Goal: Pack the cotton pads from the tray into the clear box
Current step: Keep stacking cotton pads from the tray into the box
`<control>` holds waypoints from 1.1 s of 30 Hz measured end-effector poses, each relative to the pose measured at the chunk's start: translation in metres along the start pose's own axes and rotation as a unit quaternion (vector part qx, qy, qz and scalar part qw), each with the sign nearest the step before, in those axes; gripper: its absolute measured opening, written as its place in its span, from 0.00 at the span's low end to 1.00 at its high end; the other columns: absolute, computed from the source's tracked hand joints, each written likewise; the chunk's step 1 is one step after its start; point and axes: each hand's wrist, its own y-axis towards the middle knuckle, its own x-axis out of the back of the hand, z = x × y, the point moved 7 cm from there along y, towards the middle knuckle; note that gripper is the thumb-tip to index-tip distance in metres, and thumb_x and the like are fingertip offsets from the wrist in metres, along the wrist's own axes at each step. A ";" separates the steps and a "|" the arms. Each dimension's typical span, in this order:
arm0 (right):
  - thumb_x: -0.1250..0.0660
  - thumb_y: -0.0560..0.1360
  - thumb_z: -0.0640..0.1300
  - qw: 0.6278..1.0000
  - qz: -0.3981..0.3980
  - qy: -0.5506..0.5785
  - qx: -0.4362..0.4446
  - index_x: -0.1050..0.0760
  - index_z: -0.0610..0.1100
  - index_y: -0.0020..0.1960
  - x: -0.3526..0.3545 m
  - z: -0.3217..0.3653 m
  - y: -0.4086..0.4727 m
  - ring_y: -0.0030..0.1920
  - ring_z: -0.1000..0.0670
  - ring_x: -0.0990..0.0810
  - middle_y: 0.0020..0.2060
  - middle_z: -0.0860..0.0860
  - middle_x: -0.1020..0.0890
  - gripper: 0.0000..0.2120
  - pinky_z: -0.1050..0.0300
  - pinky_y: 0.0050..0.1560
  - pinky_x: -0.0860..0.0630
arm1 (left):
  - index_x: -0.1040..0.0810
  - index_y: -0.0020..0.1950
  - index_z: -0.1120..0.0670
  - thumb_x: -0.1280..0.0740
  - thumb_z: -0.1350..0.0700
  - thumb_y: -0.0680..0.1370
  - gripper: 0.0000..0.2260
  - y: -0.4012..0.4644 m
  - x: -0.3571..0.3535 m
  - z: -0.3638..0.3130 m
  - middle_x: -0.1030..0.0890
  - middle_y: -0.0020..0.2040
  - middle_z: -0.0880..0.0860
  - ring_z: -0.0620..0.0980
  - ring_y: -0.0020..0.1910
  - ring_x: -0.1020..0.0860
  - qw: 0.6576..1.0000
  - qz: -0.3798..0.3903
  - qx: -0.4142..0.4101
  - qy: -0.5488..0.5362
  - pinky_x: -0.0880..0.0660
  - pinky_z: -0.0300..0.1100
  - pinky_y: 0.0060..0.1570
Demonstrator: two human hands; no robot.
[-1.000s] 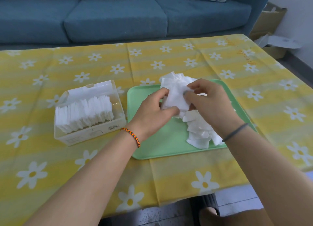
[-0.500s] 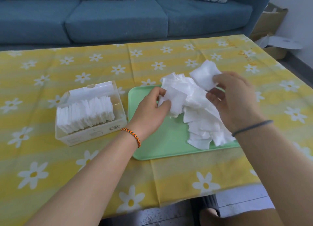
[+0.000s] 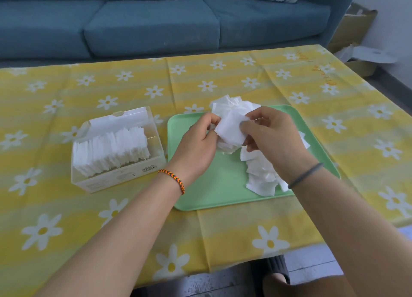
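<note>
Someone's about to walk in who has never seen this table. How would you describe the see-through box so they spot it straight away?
On the yellow daisy-print tablecloth, look to the left of the mint-green plastic tray. There stands the clear plastic box, open on top, with a barcode on its front wall. Unlike the tray's loose heap, its white square cotton pads stand upright in one neat row.

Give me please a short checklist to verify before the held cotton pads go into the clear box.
1. Both hands grip the stack: left hand and right hand pinch the held pads: ok.
2. Stack edges aligned: cannot tell.
3. Clear box open at the top: ok.
4. Free space in the box, at its right end beside the packed pads: ok.
5. Tray emptied: not ok, loose pads remain.
</note>
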 end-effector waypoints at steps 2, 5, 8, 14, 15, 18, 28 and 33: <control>0.34 0.73 0.37 1.000 0.002 -0.008 0.005 0.22 0.44 0.44 0.000 0.000 0.000 0.27 0.48 0.22 0.26 0.52 0.20 0.04 0.41 0.40 0.19 | 0.22 0.49 0.51 0.43 0.54 0.78 0.10 0.001 0.000 0.001 0.19 0.46 0.53 0.53 0.43 0.25 0.999 0.001 0.025 -0.039 0.30 0.46 0.44; 0.33 0.73 0.38 1.000 0.004 -0.011 0.001 0.21 0.44 0.45 -0.002 -0.001 0.000 0.26 0.48 0.23 0.24 0.55 0.21 0.03 0.40 0.41 0.19 | 0.24 0.51 0.57 0.44 0.47 0.76 0.16 -0.001 0.000 -0.002 0.22 0.45 0.54 0.52 0.46 0.25 0.997 0.005 0.047 -0.068 0.25 0.56 0.57; 0.33 0.73 0.37 1.000 0.008 0.000 -0.002 0.22 0.44 0.44 -0.002 0.000 -0.002 0.27 0.48 0.23 0.24 0.53 0.21 0.03 0.40 0.43 0.19 | 0.24 0.51 0.55 0.39 0.46 0.81 0.13 -0.003 0.001 -0.003 0.23 0.45 0.46 0.48 0.45 0.26 0.998 -0.001 0.033 -0.047 0.27 0.50 0.51; 0.31 0.75 0.47 0.999 0.005 0.037 -0.030 0.23 0.46 0.53 -0.007 -0.001 -0.003 0.36 0.50 0.17 0.35 0.52 0.17 0.08 0.46 0.47 0.19 | 0.32 0.56 0.52 0.36 0.57 0.82 0.06 -0.001 0.004 -0.002 0.24 0.53 0.50 0.55 0.38 0.28 1.000 -0.022 -0.005 0.011 0.32 0.40 0.35; 0.32 0.75 0.52 0.998 -0.006 0.040 -0.047 0.24 0.48 0.59 -0.007 -0.005 -0.001 0.43 0.51 0.17 0.42 0.52 0.17 0.14 0.46 0.52 0.19 | 0.34 0.57 0.52 0.37 0.57 0.82 0.07 -0.002 0.005 -0.004 0.25 0.51 0.50 0.52 0.37 0.29 1.000 -0.026 -0.002 0.005 0.34 0.38 0.32; 0.38 0.70 0.67 0.988 0.034 0.088 -0.121 0.33 0.54 0.72 -0.024 -0.014 0.001 0.63 0.48 0.23 0.63 0.52 0.23 0.34 0.44 0.64 0.26 | 0.38 0.58 0.52 0.40 0.60 0.82 0.09 -0.003 0.003 -0.008 0.26 0.46 0.50 0.50 0.34 0.31 0.999 -0.035 0.015 -0.023 0.34 0.40 0.32; 0.44 0.68 0.72 0.983 0.062 0.133 -0.114 0.26 0.49 0.64 -0.051 -0.013 0.003 0.54 0.47 0.17 0.55 0.48 0.17 0.35 0.46 0.58 0.22 | 0.37 0.64 0.50 0.41 0.56 0.81 0.12 -0.007 -0.012 -0.015 0.22 0.56 0.56 0.56 0.50 0.22 0.992 0.005 0.081 -0.099 0.32 0.41 0.41; 0.47 0.82 0.60 0.974 0.052 0.178 -0.129 0.25 0.45 0.61 -0.048 -0.015 0.009 0.45 0.48 0.15 0.48 0.47 0.15 0.21 0.52 0.45 0.19 | 0.36 0.64 0.51 0.42 0.59 0.82 0.12 -0.003 0.000 -0.012 0.26 0.48 0.52 0.50 0.43 0.27 0.989 -0.027 0.086 -0.113 0.33 0.37 0.37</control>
